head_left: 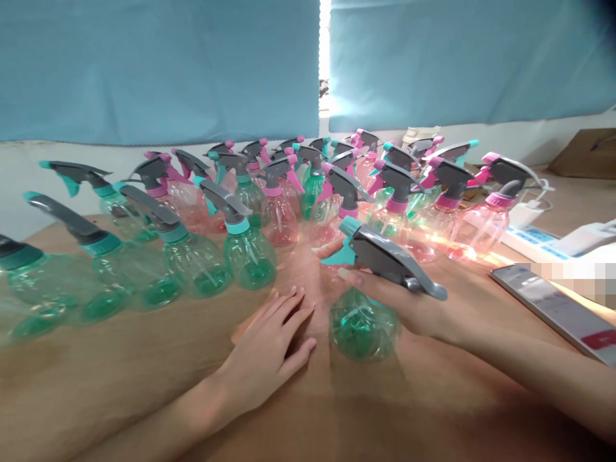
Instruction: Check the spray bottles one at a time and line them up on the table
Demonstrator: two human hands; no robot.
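My right hand (380, 285) is closed around the neck of a green spray bottle (363, 330) with a grey and teal trigger head. The bottle stands roughly upright in front of me, its nozzle pointing left and away. Flat on the wooden table (202, 378) lies my left hand (269, 340), fingers stretched out and slightly apart, holding nothing. It is to the left of the held bottle and not touching it. The closest other bottle is a green spray bottle (250, 256) beyond my left hand.
Several green spray bottles (195, 263) line the left side, with pink spray bottles (280, 221) behind and to the right. A phone (553, 311) lies near my right forearm. Beyond it sits a white power strip (534, 240) with plugs. Blue blinds (158, 70) hang at the back.
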